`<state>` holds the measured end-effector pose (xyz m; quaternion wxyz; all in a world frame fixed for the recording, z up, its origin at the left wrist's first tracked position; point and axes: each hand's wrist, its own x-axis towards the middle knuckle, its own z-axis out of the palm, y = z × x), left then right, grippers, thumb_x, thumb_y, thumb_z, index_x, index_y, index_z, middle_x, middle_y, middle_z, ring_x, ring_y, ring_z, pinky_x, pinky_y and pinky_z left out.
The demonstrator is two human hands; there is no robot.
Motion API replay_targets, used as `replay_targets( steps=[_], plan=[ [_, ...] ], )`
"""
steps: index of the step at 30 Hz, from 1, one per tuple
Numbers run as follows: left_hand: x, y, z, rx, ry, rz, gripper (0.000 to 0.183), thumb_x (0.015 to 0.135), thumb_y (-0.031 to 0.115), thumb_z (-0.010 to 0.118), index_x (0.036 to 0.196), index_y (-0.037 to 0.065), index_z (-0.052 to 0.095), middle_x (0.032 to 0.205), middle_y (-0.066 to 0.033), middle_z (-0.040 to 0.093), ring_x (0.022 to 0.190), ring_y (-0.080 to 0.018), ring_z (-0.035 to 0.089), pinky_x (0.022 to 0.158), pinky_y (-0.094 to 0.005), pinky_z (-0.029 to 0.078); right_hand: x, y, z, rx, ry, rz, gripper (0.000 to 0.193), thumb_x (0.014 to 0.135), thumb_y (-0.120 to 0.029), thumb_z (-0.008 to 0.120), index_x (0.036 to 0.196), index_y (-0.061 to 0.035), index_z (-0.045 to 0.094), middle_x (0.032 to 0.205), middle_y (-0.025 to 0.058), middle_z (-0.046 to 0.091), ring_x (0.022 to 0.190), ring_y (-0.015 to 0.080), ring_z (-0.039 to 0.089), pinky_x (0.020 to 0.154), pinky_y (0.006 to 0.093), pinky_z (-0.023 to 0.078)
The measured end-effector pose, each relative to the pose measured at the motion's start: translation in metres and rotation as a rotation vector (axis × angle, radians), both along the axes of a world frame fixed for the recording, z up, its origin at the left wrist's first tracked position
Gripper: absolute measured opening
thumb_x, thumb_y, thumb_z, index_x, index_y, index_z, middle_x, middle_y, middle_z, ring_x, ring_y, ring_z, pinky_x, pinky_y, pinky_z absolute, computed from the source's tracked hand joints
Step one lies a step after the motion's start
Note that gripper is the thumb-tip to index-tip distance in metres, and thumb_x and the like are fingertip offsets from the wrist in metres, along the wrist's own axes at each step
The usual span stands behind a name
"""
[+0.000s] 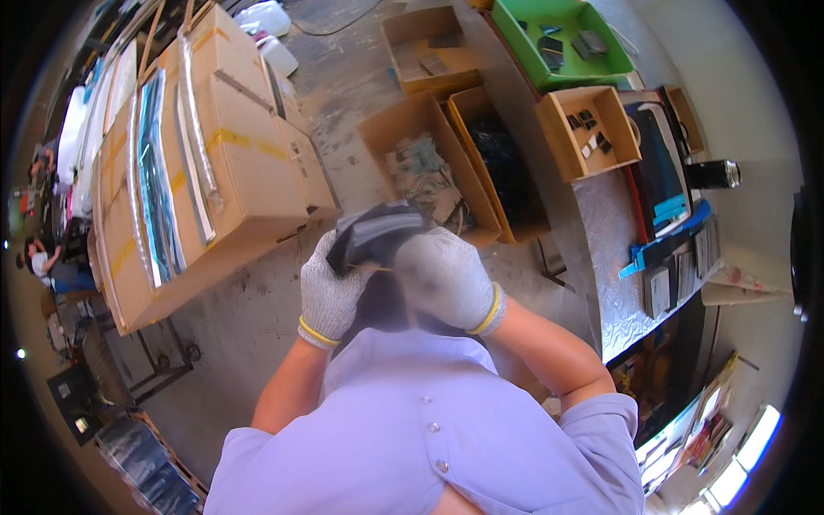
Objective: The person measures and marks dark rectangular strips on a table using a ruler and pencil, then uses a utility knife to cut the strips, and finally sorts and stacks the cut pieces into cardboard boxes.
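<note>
My left hand (333,287), in a grey knit glove with a yellow cuff edge, grips a stack of flat black pieces (382,230) in front of my chest. Against the right side of that stack, my gloved right hand (451,279) is curled closed. Its fingers are blurred, so what they pinch cannot be made out. A thin yellowish strand (376,268) shows between the two hands below the stack. Beyond the hands stands a cardboard box (373,129) of pale scraps (429,176).
Large cardboard cartons (249,163) carrying long strips stand at left. Another box (459,103) holds dark material. On the foil-covered bench (622,322) at right are a green bin (549,81), a small open box (549,129) and a dark cylinder (717,174). People (56,270) appear far left.
</note>
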<state>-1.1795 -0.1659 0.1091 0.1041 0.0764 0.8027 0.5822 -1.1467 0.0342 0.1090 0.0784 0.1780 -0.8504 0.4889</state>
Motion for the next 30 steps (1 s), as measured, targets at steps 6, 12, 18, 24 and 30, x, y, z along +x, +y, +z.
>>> replay_targets(
  steps=[6,12,18,24,30],
  plan=[
    [-0.001,0.035,-0.001,-0.063,0.048,-0.18,0.044,0.079,0.004,0.078,0.119,-0.005,0.063,0.105,-0.0184,0.073,0.095,-0.0225,0.071,0.085,-0.0331,0.055,0.01,0.046,0.02,0.417,-0.072,-0.025,0.012,0.078,-0.012,0.067,0.086,-0.0052,0.064,0.078,0.0132,0.066,0.073,0.0312,0.066,0.066,0.0418,0.051],
    [0.005,0.079,0.017,-0.144,0.063,-0.405,0.046,0.074,-0.004,0.078,0.118,-0.004,0.063,0.105,-0.0138,0.073,0.096,-0.0178,0.069,0.089,-0.0315,0.054,0.035,0.106,0.048,-0.57,-0.615,-0.289,0.019,0.082,-0.018,0.068,0.068,-0.0048,0.067,0.064,0.0077,0.062,0.056,0.0179,0.06,0.053,0.0305,0.046],
    [-0.004,0.117,0.021,-0.194,0.132,-0.628,0.047,0.072,-0.004,0.077,0.117,-0.002,0.065,0.101,-0.0142,0.074,0.09,-0.0184,0.071,0.084,-0.0319,0.055,0.059,0.139,0.063,0.348,0.171,-0.303,0.011,0.074,-0.006,0.07,0.066,-0.004,0.063,0.064,0.0058,0.06,0.054,0.0156,0.053,0.053,0.0294,0.043],
    [0.005,0.148,0.01,-0.216,0.116,-0.745,0.045,0.071,0.0,0.081,0.114,-0.001,0.067,0.097,-0.0162,0.074,0.088,-0.0223,0.073,0.083,-0.0318,0.056,0.09,0.17,0.036,-1.12,0.086,-0.776,0.029,0.092,-0.014,0.059,0.065,-0.0121,0.048,0.056,-0.003,0.037,0.049,0.0133,0.037,0.05,0.031,0.035],
    [0.003,0.16,-0.01,-0.07,-0.148,-0.682,0.047,0.075,-0.011,0.073,0.12,-0.005,0.061,0.111,-0.013,0.071,0.103,-0.0178,0.066,0.093,-0.032,0.052,0.154,0.192,0.012,-1.131,0.04,-0.974,0.012,0.09,-0.012,0.066,0.098,-0.0026,0.068,0.079,0.0034,0.064,0.067,0.0124,0.059,0.063,0.0264,0.049]
  ],
)
